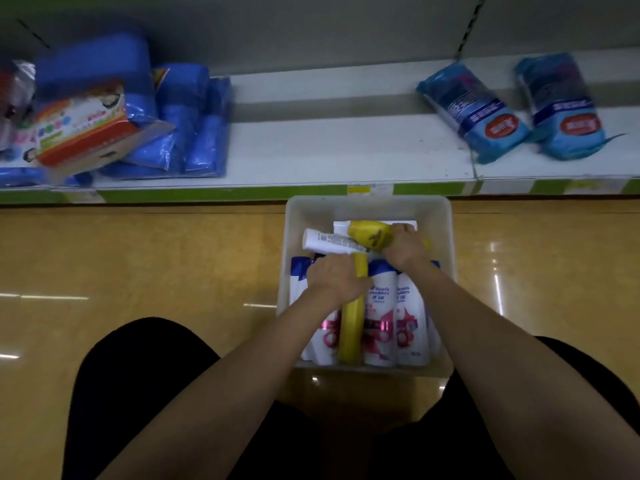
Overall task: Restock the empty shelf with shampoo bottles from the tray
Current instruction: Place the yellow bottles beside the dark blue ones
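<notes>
Nearest the camera are the person's knees in black trousers (pixel 138 393), with both bare forearms reaching forward over them to a translucent white plastic tray (pixel 367 206) standing on the glossy yellow-tan floor (pixel 156 265), just in front of the shelf. The left hand (pixel 334 277) is down among the bottles, its fingers curled on the upper end of a long yellow bottle (pixel 351 327) lying lengthwise in the tray. The right hand (pixel 405 249) has its fingers clamped on a second yellow bottle (pixel 367 234) at the far end. Beside that one lies a white tube (pixel 329 240). White shampoo bottles with blue caps and pink labels (pixel 381 306) fill the tray's near part. The white shelf with green edge strip (pixel 329 150) holds blue plastic packs (pixel 187 126) at the left and two blue pouches (pixel 474 109) at the right, with a bare stretch between.
</notes>
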{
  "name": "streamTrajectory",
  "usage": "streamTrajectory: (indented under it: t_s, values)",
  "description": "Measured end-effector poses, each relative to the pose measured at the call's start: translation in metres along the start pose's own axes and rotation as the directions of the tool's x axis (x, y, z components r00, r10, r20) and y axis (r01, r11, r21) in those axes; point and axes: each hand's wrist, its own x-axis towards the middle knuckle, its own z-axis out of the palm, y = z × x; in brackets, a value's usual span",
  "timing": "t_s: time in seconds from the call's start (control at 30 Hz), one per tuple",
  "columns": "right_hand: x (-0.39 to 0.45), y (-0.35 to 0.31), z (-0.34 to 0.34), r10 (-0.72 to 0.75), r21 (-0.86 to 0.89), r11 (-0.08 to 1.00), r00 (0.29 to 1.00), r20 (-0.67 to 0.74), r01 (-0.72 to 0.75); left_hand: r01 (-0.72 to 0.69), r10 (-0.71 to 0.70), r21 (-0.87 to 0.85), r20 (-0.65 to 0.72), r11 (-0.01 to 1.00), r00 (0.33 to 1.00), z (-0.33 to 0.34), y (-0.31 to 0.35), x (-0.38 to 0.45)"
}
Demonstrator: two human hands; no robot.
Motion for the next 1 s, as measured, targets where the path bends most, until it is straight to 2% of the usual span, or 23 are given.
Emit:
streamTrajectory:
  t_s: [0.2,0.3,0.37,0.43,0.5,0.57,0.63,0.73,0.83,1.0]
  values:
    - [0.021,0.011,0.005,0.095,-0.116,0.989,0.995,-0.012,-0.096,-0.004,0.010,-0.170,0.037,0.986,0.999,0.002,-0.016,0.002]
    - [0.021,0.006,0.012,0.040,-0.218,0.975,0.999,-0.027,-0.045,-0.012,0.027,-0.284,0.048,0.959,0.998,0.005,-0.022,0.003]
    - [0.021,0.001,0.012,-0.028,-0.187,0.982,0.998,-0.059,0.017,0.019,0.014,-0.428,0.072,0.904,0.997,0.002,-0.023,0.003]
    - [0.011,-0.003,0.005,-0.054,-0.018,0.998,0.996,-0.070,0.053,0.103,-0.028,-0.660,0.123,0.745,0.992,-0.004,-0.022,0.001]
    - [-0.007,-0.008,-0.004,-0.093,0.082,0.991,0.989,-0.112,0.103,0.211,-0.076,-0.831,0.201,0.515,0.977,-0.013,-0.019,-0.006]
    - [-0.033,-0.018,-0.023,-0.150,0.103,0.980,0.975,-0.167,0.168,0.281,-0.077,-0.902,0.271,0.329,0.960,-0.025,-0.015,-0.018]
    - [-0.062,-0.028,-0.046,-0.149,0.248,0.951,0.976,-0.156,0.185,0.327,-0.067,-0.924,0.320,0.196,0.945,-0.041,-0.011,-0.036]
    - [-0.112,-0.041,-0.079,-0.089,0.557,0.826,0.996,-0.027,0.088,0.327,-0.066,-0.937,0.321,0.126,0.945,-0.073,-0.003,-0.073]
    - [-0.170,-0.061,-0.113,-0.063,0.767,0.640,0.990,0.127,-0.058,0.294,-0.072,-0.955,0.291,0.041,0.954,-0.115,0.007,-0.117]
    - [-0.260,-0.098,-0.172,-0.169,0.905,0.365,0.941,0.293,-0.216,0.381,-0.100,-0.920,0.389,-0.090,0.916,-0.184,0.022,-0.199]
